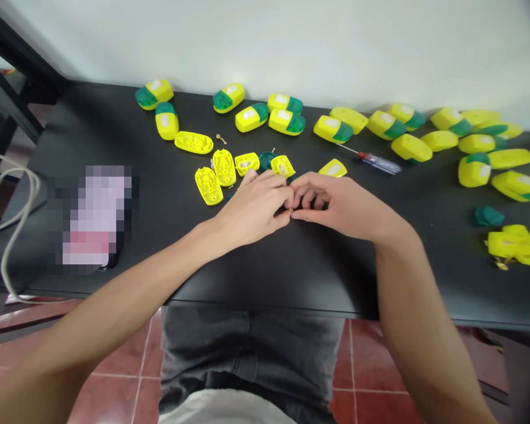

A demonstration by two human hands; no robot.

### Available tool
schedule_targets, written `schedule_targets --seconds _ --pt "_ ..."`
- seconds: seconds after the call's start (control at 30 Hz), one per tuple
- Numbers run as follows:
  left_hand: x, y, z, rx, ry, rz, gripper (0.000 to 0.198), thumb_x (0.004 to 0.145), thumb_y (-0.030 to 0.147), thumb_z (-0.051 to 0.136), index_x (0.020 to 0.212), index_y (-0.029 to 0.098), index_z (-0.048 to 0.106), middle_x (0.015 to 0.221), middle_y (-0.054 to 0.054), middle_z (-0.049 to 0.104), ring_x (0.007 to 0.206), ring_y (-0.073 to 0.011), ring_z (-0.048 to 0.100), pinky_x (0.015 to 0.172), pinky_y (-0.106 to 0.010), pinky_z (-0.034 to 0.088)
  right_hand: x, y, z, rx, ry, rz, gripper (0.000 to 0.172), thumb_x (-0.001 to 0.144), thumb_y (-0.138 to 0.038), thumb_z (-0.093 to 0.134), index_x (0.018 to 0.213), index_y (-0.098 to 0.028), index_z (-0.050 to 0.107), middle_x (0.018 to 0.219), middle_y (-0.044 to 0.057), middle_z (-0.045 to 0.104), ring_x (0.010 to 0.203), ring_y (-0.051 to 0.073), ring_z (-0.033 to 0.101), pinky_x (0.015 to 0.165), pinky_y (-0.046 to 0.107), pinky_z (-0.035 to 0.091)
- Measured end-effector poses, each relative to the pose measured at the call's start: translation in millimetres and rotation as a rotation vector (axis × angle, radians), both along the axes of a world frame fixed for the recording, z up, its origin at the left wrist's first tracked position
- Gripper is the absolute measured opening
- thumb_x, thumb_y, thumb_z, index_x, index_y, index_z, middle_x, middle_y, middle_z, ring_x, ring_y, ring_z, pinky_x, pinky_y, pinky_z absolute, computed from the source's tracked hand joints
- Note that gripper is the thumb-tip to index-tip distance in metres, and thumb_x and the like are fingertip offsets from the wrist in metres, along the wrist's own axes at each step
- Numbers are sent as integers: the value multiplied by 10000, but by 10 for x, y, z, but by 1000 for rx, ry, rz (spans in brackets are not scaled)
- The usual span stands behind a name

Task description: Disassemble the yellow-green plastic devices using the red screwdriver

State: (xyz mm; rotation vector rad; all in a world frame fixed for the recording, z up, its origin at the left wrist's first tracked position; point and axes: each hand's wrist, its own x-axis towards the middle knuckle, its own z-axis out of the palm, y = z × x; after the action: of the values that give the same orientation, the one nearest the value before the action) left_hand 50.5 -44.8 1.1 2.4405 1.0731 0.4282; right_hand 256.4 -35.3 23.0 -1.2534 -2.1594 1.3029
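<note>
Over the middle of the black table, my left hand and my right hand meet at the fingertips. Pinched between them is a small brass-coloured metal piece, mostly hidden by the fingers. Just beyond my left hand lie open yellow shell halves with moulded insides. A yellow part with a pale insert and a dark green translucent cover lie close behind the fingers. A loose yellow piece rests beyond my right hand, near a screwdriver with a clear handle.
Several closed yellow-and-green cases line the back by the wall. More yellow parts and a green cover sit at the right. A pixelated phone-like object and a white cable are at the left.
</note>
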Motion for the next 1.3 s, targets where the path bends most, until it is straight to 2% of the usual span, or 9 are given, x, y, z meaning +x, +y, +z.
schedule_targets --seconds 0.23,0.5,0.63,0.73,0.93,1.3 --pt "-52 61 24 -53 -72 16 66 897 198 631 862 183 684 884 -28 653 955 -223 583 934 -417 363 -28 0 -7 68 -20 11 172 822 -326 705 963 -243 652 786 -3 689 680 166 596 678 334 518" --pt "-94 120 84 -94 -193 59 94 912 244 646 868 196 713 813 -13 630 854 -184 579 878 -376 414 -23 -10 -19 78 -6 1 203 829 -354 709 989 -236 671 809 7 700 672 159 595 667 327 511" --pt "-86 108 81 -99 -183 57 85 910 232 648 866 194 710 792 -11 625 849 -185 575 871 -371 411 19 -14 27 79 -18 -36 194 832 -385 729 961 -242 702 800 9 699 688 172 606 669 335 509" --pt "-91 106 75 -118 -173 45 97 919 236 641 863 188 704 797 -16 628 850 -189 574 870 -374 405 53 -19 79 145 -6 -67 144 871 -388 705 898 -248 724 846 20 709 702 176 608 663 341 498" --pt "-118 119 58 -163 -202 19 84 924 258 655 880 188 673 827 -10 633 862 -184 575 895 -376 404 53 -17 113 274 6 21 160 928 -374 663 890 -305 802 963 42 721 848 221 653 776 383 522" --pt "-129 112 77 -227 -171 -66 137 981 272 610 873 188 606 874 -10 617 889 -183 554 953 -385 384 47 2 58 323 25 91 185 946 -410 665 911 -325 826 970 50 720 857 225 639 819 401 515"
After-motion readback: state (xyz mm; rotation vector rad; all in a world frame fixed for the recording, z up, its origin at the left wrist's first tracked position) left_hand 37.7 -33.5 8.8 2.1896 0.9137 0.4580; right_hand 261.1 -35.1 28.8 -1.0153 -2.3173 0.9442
